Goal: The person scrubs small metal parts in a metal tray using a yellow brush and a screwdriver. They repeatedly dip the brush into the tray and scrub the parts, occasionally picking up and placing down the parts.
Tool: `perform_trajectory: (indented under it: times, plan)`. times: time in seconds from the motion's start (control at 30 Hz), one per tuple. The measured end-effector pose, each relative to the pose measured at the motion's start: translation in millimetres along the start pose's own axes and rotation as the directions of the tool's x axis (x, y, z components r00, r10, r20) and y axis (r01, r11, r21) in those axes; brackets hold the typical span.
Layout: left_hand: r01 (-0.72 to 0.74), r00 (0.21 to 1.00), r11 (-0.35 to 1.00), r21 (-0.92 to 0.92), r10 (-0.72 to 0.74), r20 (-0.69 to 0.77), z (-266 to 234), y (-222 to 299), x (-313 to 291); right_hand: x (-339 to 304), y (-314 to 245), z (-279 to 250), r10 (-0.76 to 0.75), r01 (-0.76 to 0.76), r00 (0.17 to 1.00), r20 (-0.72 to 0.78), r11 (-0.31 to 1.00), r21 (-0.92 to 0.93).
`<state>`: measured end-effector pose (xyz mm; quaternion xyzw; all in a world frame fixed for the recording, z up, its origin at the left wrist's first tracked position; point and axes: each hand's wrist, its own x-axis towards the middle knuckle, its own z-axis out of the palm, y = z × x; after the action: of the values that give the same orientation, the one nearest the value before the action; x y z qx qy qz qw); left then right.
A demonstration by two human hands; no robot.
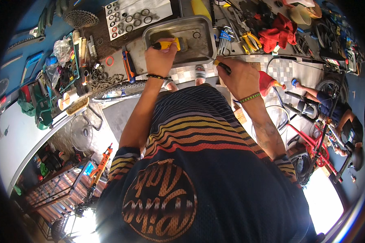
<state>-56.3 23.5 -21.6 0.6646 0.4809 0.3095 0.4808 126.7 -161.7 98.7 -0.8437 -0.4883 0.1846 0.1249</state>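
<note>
My left hand (pixel 161 56) is closed around a yellow-and-black brush (pixel 171 43) inside a shallow metal tray (pixel 212 38). The brush's broad end rests at or just above the tray bottom; I cannot tell which. A thin dark ring (pixel 196 35) lies in the right part of the tray. At the tray's near right corner, my right hand (pixel 241 77) grips a screwdriver (pixel 224 67) by its black-and-yellow handle. Its slim shaft points up and left toward the tray rim, and the tip is too small to make out.
Left of the tray are a white sheet (pixel 158 9) with rows of rings, a utility knife (pixel 128 65) and a cassette (pixel 81 19). Rightward lie blue hex keys (pixel 225 39), yellow-handled pliers (pixel 251 40) and a red rag (pixel 279 33). Another person (pixel 332 103) is beside a red bike frame (pixel 318 148).
</note>
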Motion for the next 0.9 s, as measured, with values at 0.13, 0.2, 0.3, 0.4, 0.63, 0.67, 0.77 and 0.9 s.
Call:
perform_trajectory:
  times: [0.13, 0.2, 0.3, 0.4, 0.63, 0.67, 0.77, 0.9]
  plan:
    - [-0.012, 1.0, 0.97, 0.244, 0.015, -0.012, -20.3, 21.7, 5.8, 2.5, -8.0, -1.2, 0.01, -0.009, 1.0, 0.026, 0.998, -0.058]
    - [-0.051, 0.982, 0.993, 0.108, 0.03, 0.185, -20.3, 26.4, 6.0, 2.6, -3.7, 6.0, -0.032, 0.032, 0.999, -0.004, 0.998, -0.046]
    - [-0.193, 0.944, 0.943, 0.27, 0.104, 0.312, -20.6, 31.0, 12.5, 0.6, -3.8, 7.5, -0.082, 0.079, 0.996, -0.043, 0.995, -0.062]
    - [-0.418, 0.902, 0.725, 0.548, 0.257, 0.348, -20.6, 44.0, 23.3, 0.5, -8.0, 6.6, -0.082, 0.08, 0.996, -0.02, 0.994, -0.078]
    - [-0.419, 0.88, 0.725, 0.546, 0.176, 0.441, -28.0, 56.7, 26.3, -0.6, -7.8, 11.6, -0.078, 0.078, 0.997, -0.005, 0.993, -0.09]
    - [-0.388, 0.889, 0.78, 0.491, 0.175, 0.423, -27.8, 63.1, 24.6, -0.2, -8.0, 13.8, -0.081, 0.08, 0.997, -0.015, 0.993, -0.088]
    - [-0.399, 0.871, 0.792, 0.463, 0.169, 0.461, -21.8, 61.1, 18.4, -0.6, -6.4, 17.5, -0.087, 0.086, 0.996, -0.015, 0.992, -0.093]
    - [-0.421, 0.878, 0.703, 0.574, 0.157, 0.452, -16.6, 58.2, 19.9, -0.5, -9.3, 13.9, -0.088, 0.087, 0.996, -0.003, 0.991, -0.106]
